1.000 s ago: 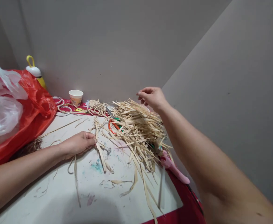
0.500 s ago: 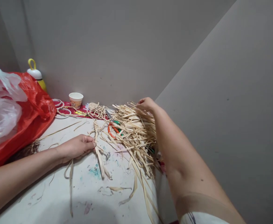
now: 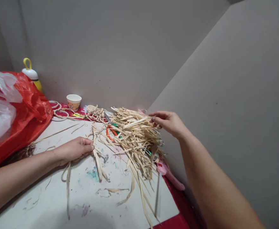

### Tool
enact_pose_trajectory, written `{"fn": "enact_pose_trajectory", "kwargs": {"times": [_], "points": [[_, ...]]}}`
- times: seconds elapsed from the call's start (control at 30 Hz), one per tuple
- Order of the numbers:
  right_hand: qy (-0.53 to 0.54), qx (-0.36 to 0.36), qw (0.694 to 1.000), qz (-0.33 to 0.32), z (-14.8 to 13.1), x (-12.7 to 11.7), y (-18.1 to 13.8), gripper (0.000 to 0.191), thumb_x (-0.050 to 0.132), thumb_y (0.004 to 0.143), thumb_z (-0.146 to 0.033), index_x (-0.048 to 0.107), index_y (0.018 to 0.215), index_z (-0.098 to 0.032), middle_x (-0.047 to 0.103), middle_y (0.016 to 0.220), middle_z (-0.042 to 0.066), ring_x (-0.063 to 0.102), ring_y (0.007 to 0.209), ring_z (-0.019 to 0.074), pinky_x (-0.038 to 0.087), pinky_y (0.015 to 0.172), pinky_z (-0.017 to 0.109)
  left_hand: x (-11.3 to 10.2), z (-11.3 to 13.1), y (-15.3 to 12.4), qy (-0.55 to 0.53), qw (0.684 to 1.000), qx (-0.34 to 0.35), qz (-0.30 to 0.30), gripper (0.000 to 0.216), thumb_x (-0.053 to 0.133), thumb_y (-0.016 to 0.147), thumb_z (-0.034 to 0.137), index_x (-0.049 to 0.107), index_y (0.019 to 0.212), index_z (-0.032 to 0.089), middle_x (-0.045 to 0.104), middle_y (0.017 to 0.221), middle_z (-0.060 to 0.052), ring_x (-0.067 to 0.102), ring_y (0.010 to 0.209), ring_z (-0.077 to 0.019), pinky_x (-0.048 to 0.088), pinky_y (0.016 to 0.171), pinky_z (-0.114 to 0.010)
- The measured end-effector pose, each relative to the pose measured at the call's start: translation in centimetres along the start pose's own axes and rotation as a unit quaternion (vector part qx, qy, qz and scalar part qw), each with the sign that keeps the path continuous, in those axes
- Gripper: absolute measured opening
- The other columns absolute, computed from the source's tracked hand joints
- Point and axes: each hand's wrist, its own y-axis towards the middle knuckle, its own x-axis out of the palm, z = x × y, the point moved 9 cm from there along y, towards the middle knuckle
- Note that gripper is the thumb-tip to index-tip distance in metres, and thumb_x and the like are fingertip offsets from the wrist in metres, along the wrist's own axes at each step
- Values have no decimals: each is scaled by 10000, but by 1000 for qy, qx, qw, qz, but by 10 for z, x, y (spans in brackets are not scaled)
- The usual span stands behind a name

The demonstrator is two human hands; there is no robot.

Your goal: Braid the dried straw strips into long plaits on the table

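Observation:
My left hand [image 3: 78, 149] is closed in a pinch on a braided straw strand [image 3: 96, 156], whose loose flat ends fan out over the white board below the fingers. To the right, a heap of dry straw strips [image 3: 136, 127] spreads over the board's far corner. My right hand [image 3: 166, 122] is at the heap's right edge, fingers stretched out and thumb a little apart, touching or just beside the strip ends. Scissors [image 3: 110, 132] with orange and green handles lie partly under the heap's left side.
A red plastic bag [image 3: 38, 111] with a clear bag fills the left side, a yellow-and-white bottle [image 3: 31, 74] behind it. Along the wall stand a paper cup [image 3: 73, 102], white rings [image 3: 60, 116] and coiled straw cord [image 3: 95, 111]. A pink glue-gun-like tool [image 3: 171, 176] lies right.
My right hand has moved from the top of the straw heap to its right edge, its fingers straightening. The pink tool has come into view. My left hand keeps its pinch; the view has shifted slightly.

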Motion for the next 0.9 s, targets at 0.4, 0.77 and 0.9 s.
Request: {"fn": "enact_pose_trajectory", "kwargs": {"times": [0.4,0.77,0.9], "points": [[-137,-51,988,57,19,19,20,392,633,617,-163,680,1007,-174,637,653,16,530,556,131,411,579,245,0,0,1,2,1000,-11,-2,284,549,795,435,460,702,182,293,479,101,152,391,-42,92,371,-218],[-155,-143,966,153,-14,6,-10,281,483,799,-242,695,969,-170,696,965,91,616,813,183,457,745,290,-1,-1,1,8,1000,-16,4,272,528,814,411,449,691,182,297,477,96,159,394,-43,89,374,-215],[-100,-133,986,-22,-8,35,-32,291,475,709,-132,721,858,-174,708,798,43,628,727,169,477,680,280,0,-1,1,2,1000,-13,1,280,536,812,413,445,681,183,303,488,92,165,402,-44,104,372,-211]]}}
